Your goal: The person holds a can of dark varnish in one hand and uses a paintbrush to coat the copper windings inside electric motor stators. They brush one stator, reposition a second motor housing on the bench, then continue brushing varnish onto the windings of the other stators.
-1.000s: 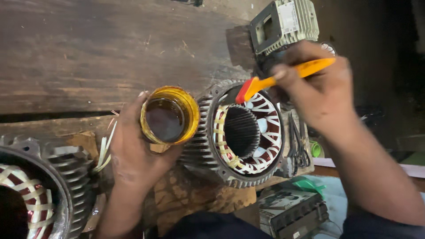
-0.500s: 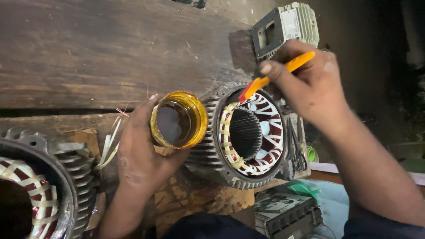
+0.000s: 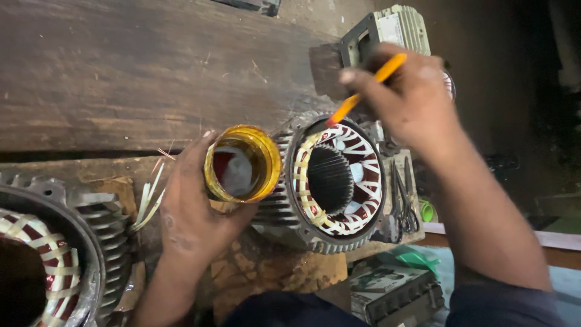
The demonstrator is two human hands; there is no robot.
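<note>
A yellow jar (image 3: 242, 165) of dark liquid is gripped by the left hand (image 3: 192, 209) just beside a finned motor stator (image 3: 334, 180). An orange-handled brush (image 3: 362, 92) is held by the right hand (image 3: 411, 97), its tip touching the stator's windings.

Dark, worn wooden bench (image 3: 121, 72), scratched and stained, split by a seam running left to right. Resting on it: a finned motor stator housing (image 3: 327, 181) at centre, bore up, copper windings laced with pale tape; a larger stator (image 3: 54, 260) at lower left, partly cut off; pale sleeving strips (image 3: 148, 203) between them; dark scissors (image 3: 404, 194) just right of the centre housing; a grey terminal-box casting (image 3: 387, 33) at the far edge.
</note>
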